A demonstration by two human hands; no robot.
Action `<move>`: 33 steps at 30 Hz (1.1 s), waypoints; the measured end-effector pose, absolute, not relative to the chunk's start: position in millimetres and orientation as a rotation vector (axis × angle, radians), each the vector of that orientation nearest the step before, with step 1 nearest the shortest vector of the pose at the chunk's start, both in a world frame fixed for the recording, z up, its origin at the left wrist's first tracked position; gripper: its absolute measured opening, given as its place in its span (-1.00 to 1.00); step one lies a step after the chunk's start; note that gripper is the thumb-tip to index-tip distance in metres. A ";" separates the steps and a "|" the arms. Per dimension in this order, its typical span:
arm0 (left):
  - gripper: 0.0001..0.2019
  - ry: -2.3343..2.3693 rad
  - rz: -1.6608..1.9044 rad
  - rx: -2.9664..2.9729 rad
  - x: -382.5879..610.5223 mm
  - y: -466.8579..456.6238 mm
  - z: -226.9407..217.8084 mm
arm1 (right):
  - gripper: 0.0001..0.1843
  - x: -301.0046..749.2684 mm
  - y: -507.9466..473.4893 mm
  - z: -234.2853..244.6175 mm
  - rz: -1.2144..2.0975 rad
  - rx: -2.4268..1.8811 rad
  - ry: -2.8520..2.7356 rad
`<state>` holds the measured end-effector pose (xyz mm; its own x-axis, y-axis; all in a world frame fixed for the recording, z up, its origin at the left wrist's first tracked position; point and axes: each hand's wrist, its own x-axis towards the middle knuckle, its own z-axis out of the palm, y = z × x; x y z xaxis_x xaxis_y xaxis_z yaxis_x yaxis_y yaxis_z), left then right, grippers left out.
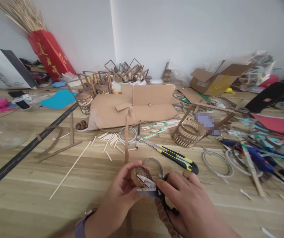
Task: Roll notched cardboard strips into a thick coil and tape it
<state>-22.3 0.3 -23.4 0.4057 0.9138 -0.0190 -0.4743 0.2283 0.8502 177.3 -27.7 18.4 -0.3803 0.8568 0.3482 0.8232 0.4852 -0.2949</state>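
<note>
My left hand (121, 190) is closed around a small round brown roll (137, 172) with a speckled end face. My right hand (190, 195) grips black-handled scissors (148, 192). Their blades are parted and lie against the roll, near my left thumb. A brown strip (165, 216) hangs below the scissors beside my right hand. Just behind the roll is a ring of tape (159, 162), partly hidden. A yellow and black utility knife (173, 156) lies beyond my hands, its blade pointing left. Another long brown strip (126, 138) runs from the cardboard toward me.
Folded cardboard (109, 112) stands at mid-table, with short pale sticks (111, 138) before it. To the right are a slatted basket (186, 132), tape rolls (217, 163) and a blue glue gun (258, 158). Small baskets with handles (132, 72) line the wall.
</note>
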 end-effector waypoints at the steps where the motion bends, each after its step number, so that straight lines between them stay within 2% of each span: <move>1: -0.51 0.600 1.038 0.888 -22.0 0.3 -23.4 | -0.67 176.9 -27.6 17.8 0.090 -1.383 -2.279; 16: -0.52 0.614 1.024 0.919 -22.7 -1.4 -25.6 | -0.75 179.6 -30.2 8.1 -0.038 -1.335 -2.369; 28: -0.52 0.586 1.028 0.943 -22.3 0.5 -23.8 | -0.72 183.9 -29.5 5.5 -0.086 -1.328 -2.368; 33: -0.53 0.560 1.031 0.978 -22.3 -0.6 -22.2 | -0.53 186.8 -28.5 5.4 0.106 -1.437 -2.379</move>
<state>-22.3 -0.6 -22.2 0.4356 0.8989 0.0473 -0.4497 0.1718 0.8765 186.8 -28.5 5.4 -0.4192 0.8688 0.2636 0.8420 0.4806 -0.2451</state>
